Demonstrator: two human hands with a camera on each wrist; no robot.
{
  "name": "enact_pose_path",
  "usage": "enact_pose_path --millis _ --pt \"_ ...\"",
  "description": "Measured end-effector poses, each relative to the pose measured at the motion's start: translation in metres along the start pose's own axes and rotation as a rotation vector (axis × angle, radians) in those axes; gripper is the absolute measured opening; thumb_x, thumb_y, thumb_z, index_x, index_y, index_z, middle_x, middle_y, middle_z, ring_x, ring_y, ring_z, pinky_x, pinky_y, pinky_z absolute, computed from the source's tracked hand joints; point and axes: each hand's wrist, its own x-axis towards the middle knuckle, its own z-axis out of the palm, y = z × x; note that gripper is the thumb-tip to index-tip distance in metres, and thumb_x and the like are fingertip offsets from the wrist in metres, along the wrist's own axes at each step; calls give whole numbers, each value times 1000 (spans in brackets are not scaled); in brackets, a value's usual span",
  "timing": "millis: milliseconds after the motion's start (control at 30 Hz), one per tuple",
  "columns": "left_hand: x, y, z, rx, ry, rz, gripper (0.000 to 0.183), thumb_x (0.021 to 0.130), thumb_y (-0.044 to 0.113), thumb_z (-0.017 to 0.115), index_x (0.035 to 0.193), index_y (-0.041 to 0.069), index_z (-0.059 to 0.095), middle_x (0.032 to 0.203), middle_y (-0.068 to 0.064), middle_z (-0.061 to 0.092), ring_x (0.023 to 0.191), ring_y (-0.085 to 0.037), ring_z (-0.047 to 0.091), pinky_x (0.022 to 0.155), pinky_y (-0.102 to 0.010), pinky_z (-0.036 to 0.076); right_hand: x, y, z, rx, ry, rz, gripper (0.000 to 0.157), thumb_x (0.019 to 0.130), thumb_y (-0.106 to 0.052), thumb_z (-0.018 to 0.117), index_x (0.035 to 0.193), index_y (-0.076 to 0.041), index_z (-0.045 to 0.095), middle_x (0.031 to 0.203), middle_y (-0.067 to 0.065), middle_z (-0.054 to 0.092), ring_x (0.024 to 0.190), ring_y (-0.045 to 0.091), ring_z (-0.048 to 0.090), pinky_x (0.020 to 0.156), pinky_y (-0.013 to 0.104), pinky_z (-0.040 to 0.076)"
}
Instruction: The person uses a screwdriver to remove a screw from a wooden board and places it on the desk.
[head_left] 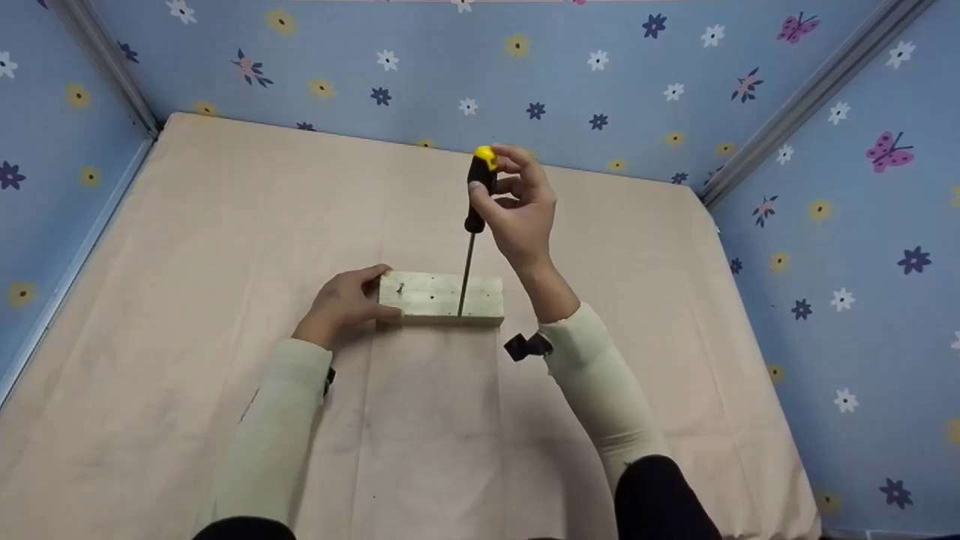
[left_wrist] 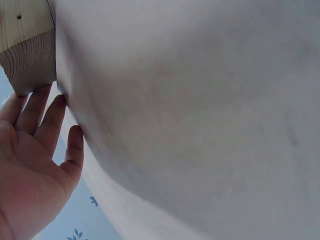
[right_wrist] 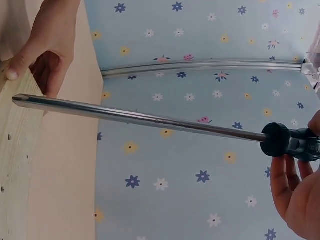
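Observation:
A pale wooden block (head_left: 416, 304) lies lengthwise across the cloth. My left hand (head_left: 341, 304) grips its left end, thumb along the near side and fingers at the far side; the left wrist view shows the fingers (left_wrist: 37, 112) by the block's end grain (left_wrist: 32, 60). In my right hand (head_left: 521, 214) is a screwdriver (head_left: 481, 176) with a black and yellow handle, held upright with a slight tilt. Its long metal shaft (right_wrist: 150, 120) points down at the block's near edge; whether the tip touches wood I cannot tell. Small dark holes and what looks like a screw (head_left: 400, 288) mark the top.
A beige cloth (head_left: 247, 202) covers the table. Blue flowered panels (head_left: 450, 67) stand at the back and both sides, joined by metal corner posts (head_left: 810, 97). A black wrist mount (head_left: 527, 346) sticks out from the right sleeve.

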Motion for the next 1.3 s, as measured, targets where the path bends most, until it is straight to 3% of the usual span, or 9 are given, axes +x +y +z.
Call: enact_pose_path --millis 400,767,1133,1300 --pt "2 1 -1 6 2 -28 101 61 59 83 147 29 41 152 -3 41 142 -27 34 115 -46 30 6 14 -23 -40 55 62 40 83 -8 68 121 1 60 99 10 59 71 18 64 61 30 57" --pt "3 0 -2 31 -2 5 97 63 55 82 147 28 41 152 -5 41 141 -28 35 114 -46 31 12 35 -49 -155 66 121 40 85 -10 66 125 -4 61 102 13 62 69 18 62 61 26 57" --pt "3 0 -2 56 11 11 96 65 53 81 148 26 41 151 -6 41 140 -28 37 114 -45 33 15 58 -69 -231 45 260 41 85 -3 64 126 1 59 100 16 62 66 19 61 57 21 53" --pt "3 0 -1 52 1 1 96 65 54 81 148 27 41 152 -5 41 140 -28 37 114 -45 32 16 67 -84 -288 22 346 40 85 -9 66 125 -8 62 99 12 62 63 14 61 56 21 53"
